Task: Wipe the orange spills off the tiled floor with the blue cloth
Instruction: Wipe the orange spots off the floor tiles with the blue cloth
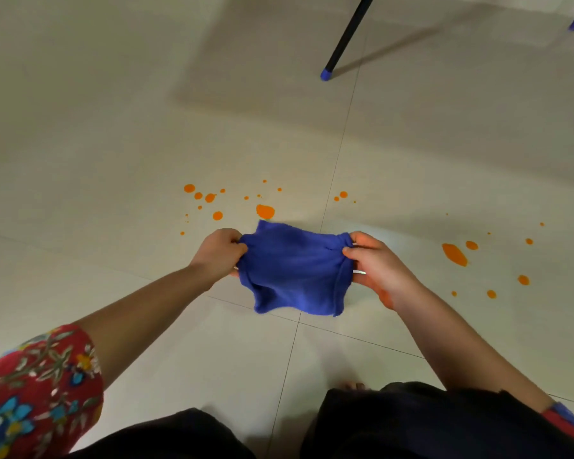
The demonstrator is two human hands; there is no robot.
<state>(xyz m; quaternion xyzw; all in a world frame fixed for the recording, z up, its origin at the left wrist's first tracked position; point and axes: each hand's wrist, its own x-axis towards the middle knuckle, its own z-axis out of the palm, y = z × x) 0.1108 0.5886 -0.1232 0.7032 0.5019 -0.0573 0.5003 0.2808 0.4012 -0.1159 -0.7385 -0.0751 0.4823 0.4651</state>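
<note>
Head view looks down at a pale tiled floor (113,160) with thin grout lines. At the centre of the frame a soft blue cloth (295,270) is stretched in the air between two hands. The left hand (217,253) has its grip clenched on the cloth's left edge; the right hand (378,266) pinches the right edge between thumb and fingers. Orange spills (265,211) dot the floor just above the cloth, and a second scatter of orange drops (454,254) lies at the right of the frame. A black chair leg with a blue cap (345,38) stands at the upper right.
</note>
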